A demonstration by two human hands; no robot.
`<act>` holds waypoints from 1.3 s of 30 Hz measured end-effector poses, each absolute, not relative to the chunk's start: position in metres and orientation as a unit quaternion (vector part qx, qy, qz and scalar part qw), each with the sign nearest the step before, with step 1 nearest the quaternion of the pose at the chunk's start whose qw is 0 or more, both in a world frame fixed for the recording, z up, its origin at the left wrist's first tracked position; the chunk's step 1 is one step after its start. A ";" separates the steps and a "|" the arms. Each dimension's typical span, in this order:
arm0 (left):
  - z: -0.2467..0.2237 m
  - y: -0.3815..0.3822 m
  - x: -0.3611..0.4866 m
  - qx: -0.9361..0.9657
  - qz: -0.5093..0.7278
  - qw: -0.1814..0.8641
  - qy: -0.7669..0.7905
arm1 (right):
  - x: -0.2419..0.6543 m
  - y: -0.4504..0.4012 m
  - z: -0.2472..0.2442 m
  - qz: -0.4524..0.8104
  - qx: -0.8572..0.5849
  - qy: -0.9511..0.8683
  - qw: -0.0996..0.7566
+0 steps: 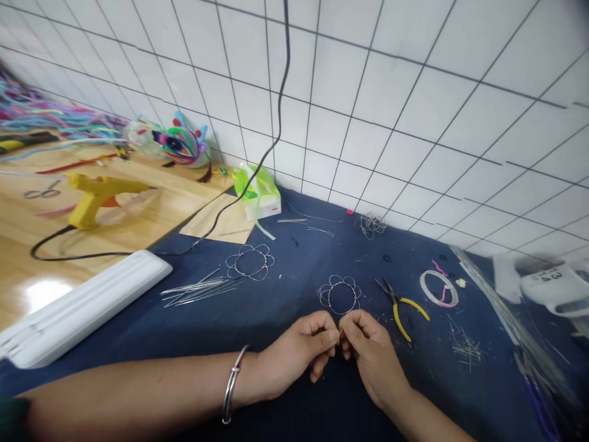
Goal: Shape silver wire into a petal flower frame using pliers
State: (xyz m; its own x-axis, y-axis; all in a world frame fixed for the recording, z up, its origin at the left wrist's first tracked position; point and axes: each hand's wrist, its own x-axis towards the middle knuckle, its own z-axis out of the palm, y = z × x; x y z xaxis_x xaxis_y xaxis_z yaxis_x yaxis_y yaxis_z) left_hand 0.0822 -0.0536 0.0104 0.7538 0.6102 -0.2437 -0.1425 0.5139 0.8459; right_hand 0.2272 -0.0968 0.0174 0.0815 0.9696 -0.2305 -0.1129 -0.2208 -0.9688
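A thin wire flower frame [341, 295], a ring with looped petals and small reddish dots at the joints, rises just beyond my fingertips. My left hand [307, 344] pinches at its near edge, a silver bangle on the wrist. Close against it, my right hand [368, 350] pinches the same near side of the wire, fingertips almost touching the left ones. The exact spot gripped is hidden by the fingers. Another wire flower frame [250, 262] lies flat to the left, by a bundle of straight wires [197, 290]. Yellow-handled pliers [399, 307] lie open at the right.
A yellow glue gun [99, 197] sits on the wooden board at left, its black cord crossing the table. Nearby are a long white case [87, 310] and a green tissue pack [258, 190]. Tangled wire [372, 225], a white ring [438, 289] and wire scraps [467, 348] lie rightward.
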 end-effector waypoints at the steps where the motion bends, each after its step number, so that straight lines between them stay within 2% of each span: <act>1: 0.011 -0.055 0.083 0.438 0.229 0.827 0.269 | 0.227 -0.098 0.018 0.557 -0.548 -0.386 0.490; 7: 0.022 -0.043 0.080 0.504 0.225 0.775 0.309 | 0.241 -0.093 0.033 0.545 -0.534 -0.324 0.559; 11: 0.027 -0.008 0.075 0.682 0.268 0.582 0.352 | 0.269 -0.082 0.042 0.468 -0.565 -0.352 0.582; 14: 0.023 0.016 0.077 0.793 0.270 0.397 0.375 | 0.287 -0.075 0.040 0.399 -0.629 -0.415 0.522; 18: 0.013 0.027 0.089 0.856 0.247 0.282 0.357 | 0.298 -0.067 0.030 0.357 -0.684 -0.482 0.415; 21: 0.010 0.028 0.098 0.870 0.215 0.281 0.344 | 0.300 -0.065 0.023 0.374 -0.680 -0.487 0.401; 25: 0.022 0.031 0.103 0.823 0.200 0.394 0.357 | 0.296 -0.069 0.026 0.431 -0.659 -0.465 0.405; 28: 0.050 0.034 0.107 0.790 0.233 0.456 0.337 | 0.292 -0.069 0.044 0.478 -0.617 -0.442 0.442; 31: 0.090 0.036 0.115 0.788 0.301 0.437 0.313 | 0.288 -0.063 0.075 0.509 -0.538 -0.410 0.532; 35: 0.133 0.035 0.124 0.774 0.391 0.390 0.310 | 0.283 -0.051 0.116 0.450 -0.462 -0.407 0.647; 39: 0.145 0.033 0.124 0.757 0.438 0.374 0.310 | 0.279 -0.042 0.134 0.397 -0.456 -0.424 0.674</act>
